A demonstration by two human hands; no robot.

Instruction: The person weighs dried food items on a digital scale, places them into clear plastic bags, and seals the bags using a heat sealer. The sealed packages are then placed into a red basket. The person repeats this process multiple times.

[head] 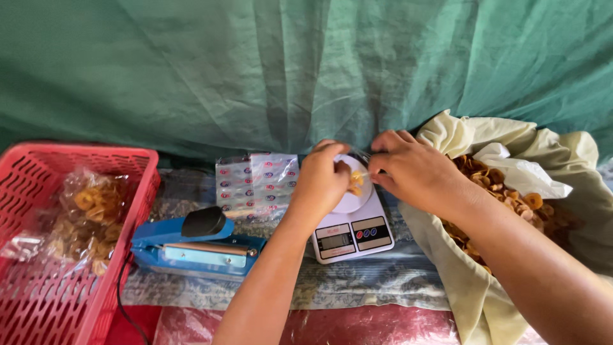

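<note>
Nearest the camera, both forearms run off the bottom edge, and a strip of crinkled clear plastic (pixel 357 326) over something red is too glossy to read. On the patterned cloth of the surface (pixel 357 287) lies a blue heat sealer (pixel 195 246) with a black knob, its cord dropping out of sight. Left of it, a red plastic basket (pixel 45 268) (cut off by the frame) holds sealed clear bags of golden ring-shaped chips (pixel 89 217).

At the middle stands a white kitchen scale (pixel 353 236) with a small display and round coloured buttons. Over its round pan, the left hand (pixel 322 182) is curled shut on a small clear bag of chips (pixel 356 182), and the right hand (pixel 412 169) pinches the bag's rim between thumb and fingers; the hands hide most of the bag, so its fill cannot be judged.

To the right, a cream cloth sack (pixel 479 281) lies open, heaped with loose chips (pixel 504 191). Behind the scale, a stack of empty clear bags (pixel 255 182) with small red-and-blue round marks lies flat. A green tarp (pixel 287 70) closes off the back.
</note>
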